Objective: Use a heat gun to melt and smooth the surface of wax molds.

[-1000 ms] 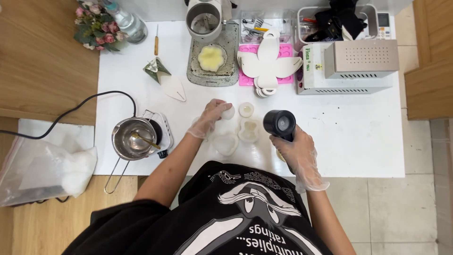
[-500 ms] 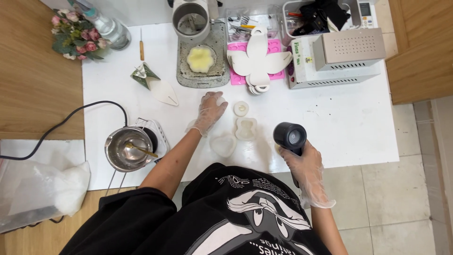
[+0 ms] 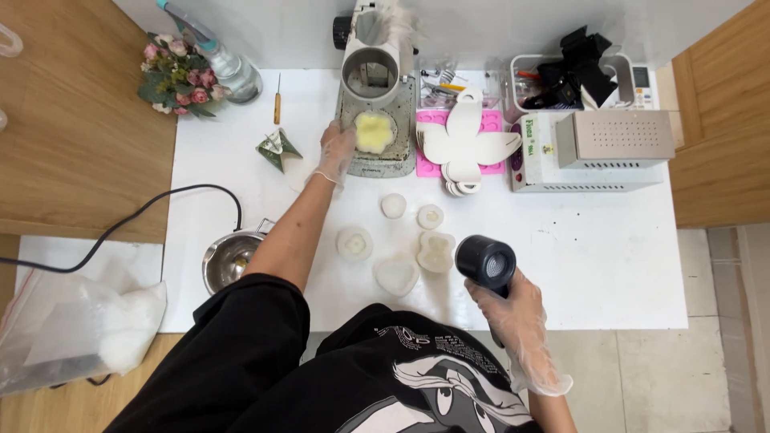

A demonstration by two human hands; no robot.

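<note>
My left hand [image 3: 335, 151], in a clear glove, reaches to the far side of the white table [image 3: 593, 256] and touches the left edge of a pale yellow flower-shaped mould [image 3: 374, 131] on a grey scale-like base [image 3: 397, 160]. My right hand [image 3: 517, 314], also gloved, grips a black heat gun [image 3: 486, 261] near the front edge, its round nozzle facing up. Between the hands lie several white moulds: two small round ones [image 3: 393, 205] [image 3: 431, 216], a flower one [image 3: 354, 243], a heart one [image 3: 397, 275] and a bear-shaped one [image 3: 436, 251].
A metal pot [image 3: 227, 261] with a black cable [image 3: 144, 210] sits at the front left. White cut-out shapes [image 3: 469, 144] lie on a pink tray. A grey box machine [image 3: 613, 140], a basket of black items [image 3: 573, 76], flowers [image 3: 172, 76] and a plastic bag [image 3: 72, 329] are around.
My left hand has left the small moulds and stretched forward to the yellow mould on the grey base. My right hand keeps the heat gun, shifted slightly back toward me.
</note>
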